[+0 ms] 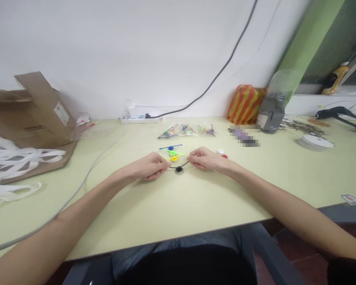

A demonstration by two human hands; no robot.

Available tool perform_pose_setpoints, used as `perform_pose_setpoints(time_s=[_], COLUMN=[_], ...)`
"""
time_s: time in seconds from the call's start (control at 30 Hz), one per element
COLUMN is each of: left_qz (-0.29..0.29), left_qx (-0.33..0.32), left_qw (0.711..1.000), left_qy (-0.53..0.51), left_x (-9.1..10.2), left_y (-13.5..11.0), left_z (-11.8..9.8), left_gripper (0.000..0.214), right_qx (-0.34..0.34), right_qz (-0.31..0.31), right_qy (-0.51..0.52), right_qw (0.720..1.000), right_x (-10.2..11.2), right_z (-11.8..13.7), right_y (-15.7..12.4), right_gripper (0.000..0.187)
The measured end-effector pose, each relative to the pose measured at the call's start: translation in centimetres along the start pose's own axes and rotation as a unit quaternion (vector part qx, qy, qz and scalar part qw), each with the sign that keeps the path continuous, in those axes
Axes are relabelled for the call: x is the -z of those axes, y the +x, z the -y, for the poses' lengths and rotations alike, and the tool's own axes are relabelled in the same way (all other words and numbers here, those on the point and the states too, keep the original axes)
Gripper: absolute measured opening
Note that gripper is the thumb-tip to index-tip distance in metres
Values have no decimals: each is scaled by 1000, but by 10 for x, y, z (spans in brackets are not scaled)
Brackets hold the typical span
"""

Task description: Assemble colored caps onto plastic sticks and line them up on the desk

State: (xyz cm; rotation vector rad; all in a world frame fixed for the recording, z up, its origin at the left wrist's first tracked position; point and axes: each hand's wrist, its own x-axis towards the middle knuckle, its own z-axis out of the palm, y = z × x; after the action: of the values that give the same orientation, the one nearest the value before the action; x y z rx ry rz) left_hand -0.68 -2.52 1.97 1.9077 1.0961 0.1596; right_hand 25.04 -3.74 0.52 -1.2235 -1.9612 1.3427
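Observation:
My left hand (152, 166) pinches one end of a thin black arrow spinner (179, 169), and my right hand (204, 158) pinches the other. Its strip bows downward between my fingers, with a round black hub at the low point. Just beyond it on the table lie a yellow spinner (174, 158), a green spinner (172, 153) and a blue arrow spinner (170, 147), one behind another. My fingertips cover both ends of the black strip. To the right of my right hand are a white disc (220, 151) and a red disc (224, 156).
Clear bags of coloured spinners (187, 130) lie near the wall by a power strip (139, 118). On the left are a cardboard box (38, 118), white strapping (14, 158) and a grey cable (86, 178). A striped bag (242, 105) and white reel (314, 143) stand right.

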Motion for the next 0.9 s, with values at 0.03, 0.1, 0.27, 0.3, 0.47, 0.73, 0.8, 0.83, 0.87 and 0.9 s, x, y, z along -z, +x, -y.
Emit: perform_pose_setpoints(time_s=[0.03, 0.1, 0.27, 0.3, 0.47, 0.73, 0.8, 0.83, 0.87, 0.9], left_qz=[-2, -5, -15, -21, -105, -51, -39, -37, -35, -35], left_qx=[-2, -8, -19, -22, -73, -19, -4, 3, 9, 12], left_qw=[1000, 1000, 1000, 999, 989, 997, 999, 999, 999, 999], left_qy=[-2, -5, -11, -14, -71, -50, -37, -33, -29, -23], left_x=[0, 0, -3, -3, 2, 2, 2, 1, 1, 1], left_y=[0, -1, 2, 2, -1, -1, 0, 0, 0, 0], left_z=[0, -1, 1, 0, -11, -8, -6, -6, -5, -5], left_gripper=[46, 45, 47, 48, 48, 49, 52, 53, 55, 56], right_qx=[1, 3, 10, 12, 77, 8, -10, -15, -18, -20], right_qz=[-3, -9, -30, -36, -76, -75, -70, -67, -66, -65], right_qy=[10, 26, 59, 69, 151, 94, 65, 49, 32, 15], right_qw=[1000, 1000, 998, 997, 983, 993, 995, 996, 997, 998], right_x=[-1, -2, -6, -6, 0, 2, 2, 3, 3, 4], right_z=[-1, -3, -5, -4, 2, -1, -3, -5, -5, -6], right_y=[1, 2, 4, 5, 4, 3, 4, 4, 4, 4], right_gripper=[34, 34, 35, 36, 39, 39, 37, 36, 36, 37])
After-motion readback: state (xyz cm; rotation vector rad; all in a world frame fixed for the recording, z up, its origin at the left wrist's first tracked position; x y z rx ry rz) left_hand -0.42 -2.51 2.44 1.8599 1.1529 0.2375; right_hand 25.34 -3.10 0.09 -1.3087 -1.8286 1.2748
